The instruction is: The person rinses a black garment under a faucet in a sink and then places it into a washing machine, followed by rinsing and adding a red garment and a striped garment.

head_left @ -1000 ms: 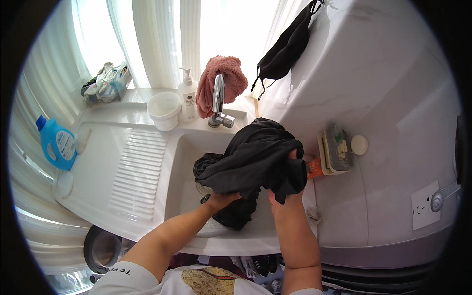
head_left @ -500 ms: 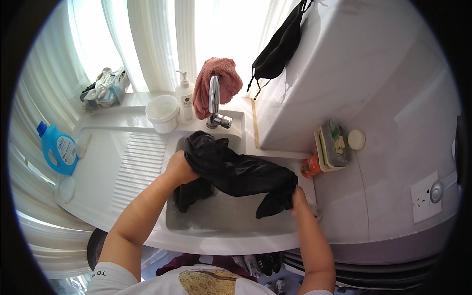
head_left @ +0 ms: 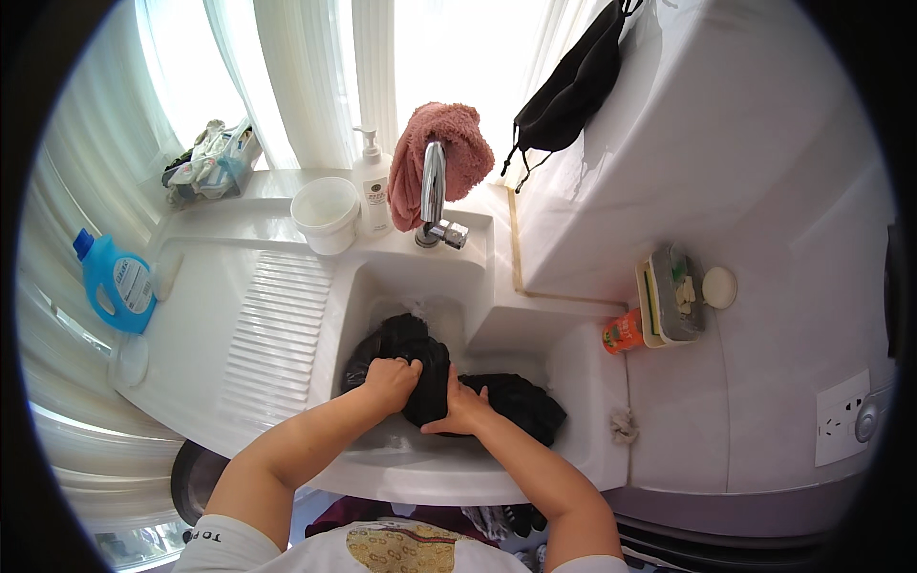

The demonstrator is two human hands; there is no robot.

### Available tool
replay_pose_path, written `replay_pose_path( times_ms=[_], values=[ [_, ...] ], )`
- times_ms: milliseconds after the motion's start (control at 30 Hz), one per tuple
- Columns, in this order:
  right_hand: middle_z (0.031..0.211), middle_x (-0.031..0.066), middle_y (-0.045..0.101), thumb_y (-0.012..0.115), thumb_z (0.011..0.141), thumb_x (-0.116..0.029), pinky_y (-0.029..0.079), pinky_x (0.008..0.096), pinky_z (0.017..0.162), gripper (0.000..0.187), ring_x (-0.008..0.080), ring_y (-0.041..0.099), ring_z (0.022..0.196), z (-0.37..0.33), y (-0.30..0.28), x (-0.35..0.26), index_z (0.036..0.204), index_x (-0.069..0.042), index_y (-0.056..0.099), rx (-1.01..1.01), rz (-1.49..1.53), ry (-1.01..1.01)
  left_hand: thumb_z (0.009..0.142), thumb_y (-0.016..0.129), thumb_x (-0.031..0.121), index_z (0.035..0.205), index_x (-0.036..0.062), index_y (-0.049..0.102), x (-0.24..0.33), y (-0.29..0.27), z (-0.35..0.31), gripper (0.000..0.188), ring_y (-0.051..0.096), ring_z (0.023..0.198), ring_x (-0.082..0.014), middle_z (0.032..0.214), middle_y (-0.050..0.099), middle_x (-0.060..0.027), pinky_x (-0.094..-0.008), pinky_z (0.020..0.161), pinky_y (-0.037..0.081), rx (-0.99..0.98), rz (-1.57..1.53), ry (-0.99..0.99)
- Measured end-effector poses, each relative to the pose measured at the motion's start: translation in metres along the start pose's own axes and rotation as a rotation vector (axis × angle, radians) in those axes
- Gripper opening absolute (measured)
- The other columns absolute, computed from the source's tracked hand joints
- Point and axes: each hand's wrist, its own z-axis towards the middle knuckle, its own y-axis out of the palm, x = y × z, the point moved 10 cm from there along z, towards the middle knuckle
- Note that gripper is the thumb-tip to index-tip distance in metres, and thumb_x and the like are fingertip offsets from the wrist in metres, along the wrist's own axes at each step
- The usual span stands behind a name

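A black wet-looking garment (head_left: 516, 403) lies bunched in the white sink (head_left: 458, 485), spread from its left side to its right. My left hand (head_left: 392, 382) is closed on a fold of the cloth near the middle. Beside it, my right hand (head_left: 464, 409) rests on the garment with its fingers spread apart. Both forearms reach over the sink's front rim. Behind the cloth rises the chrome faucet (head_left: 434, 186), with a pink towel (head_left: 468, 129) draped at it. Some water shows on the bottom of the sink, partly hidden by the cloth and my hands.
Left of the sink is a ribbed washboard (head_left: 277, 329), with a blue detergent bottle (head_left: 119, 282) beyond. A white bucket (head_left: 326, 218) and a pump bottle (head_left: 373, 186) stand behind. An orange can (head_left: 623, 331) and a tray of small items (head_left: 676, 296) are at the right.
The garment has come down from a stretched hold above the sink into the basin. My hands have moved together, and the right hand has let go of its end and opened.
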Motion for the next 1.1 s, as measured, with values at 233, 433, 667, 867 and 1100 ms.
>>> replay_pose_path(
  times_ms=[233, 433, 667, 867, 1100],
  values=[
    [0.086, 0.0149, 0.068, 0.066, 0.065, -0.012, 0.050, 0.0330, 0.070, 0.041, 0.0218, 0.065, 0.075, -0.022, -0.114, 0.072, 0.105, -0.003, 0.064, 0.398, 0.490, 0.040, 0.064, 0.079, 0.019, 0.116, 0.0086, 0.048, -0.070, -0.066, -0.017, 0.061, 0.060, 0.100, -0.0335, 0.100, 0.062, -0.0141, -0.0411, 0.081, 0.050, 0.071, -0.435, -0.104],
    [0.128, 0.0165, 0.052, 0.071, 0.066, -0.014, 0.046, 0.0430, 0.089, 0.071, 0.0320, 0.051, 0.116, -0.062, -0.151, 0.056, 0.133, -0.008, 0.047, 0.275, -0.495, 0.252, 0.056, 0.085, 0.035, 0.132, 0.0150, 0.045, -0.064, -0.073, -0.026, 0.087, 0.049, 0.116, -0.0346, 0.123, 0.053, -0.0135, -0.0445, 0.094, 0.043, -0.064, -0.413, -0.023],
    [0.153, 0.0266, 0.003, 0.067, 0.056, -0.077, 0.009, 0.0666, 0.107, 0.133, 0.0410, 0.002, 0.143, 0.019, -0.019, -0.008, 0.151, -0.009, 0.004, -0.037, -0.448, -0.005, 0.046, 0.082, 0.062, 0.149, 0.0271, 0.019, -0.030, -0.034, -0.007, 0.125, 0.012, 0.140, -0.0446, 0.154, 0.016, -0.0166, -0.0753, 0.097, 0.019, -0.118, -0.050, -0.008],
    [0.154, 0.0261, -0.002, 0.064, 0.056, -0.080, -0.003, 0.0665, 0.107, 0.126, 0.0392, -0.007, 0.143, 0.054, 0.049, 0.007, 0.147, -0.002, 0.024, -0.131, -0.460, -0.015, 0.050, 0.076, 0.070, 0.151, 0.0307, 0.004, -0.012, 0.050, 0.006, 0.130, 0.008, 0.142, -0.0421, 0.155, 0.009, -0.0184, -0.0773, 0.098, 0.013, -0.222, 0.112, 0.033],
    [0.154, 0.0248, 0.002, 0.059, 0.066, -0.077, -0.001, 0.0661, 0.107, 0.114, 0.0382, -0.003, 0.143, 0.065, 0.048, 0.015, 0.145, -0.001, 0.028, -0.166, -0.502, 0.024, 0.061, 0.079, 0.056, 0.151, 0.0279, 0.010, -0.010, 0.070, 0.032, 0.116, 0.019, 0.139, -0.0400, 0.152, 0.021, -0.0172, -0.0768, 0.099, 0.011, -0.193, 0.012, 0.026]
  ],
)
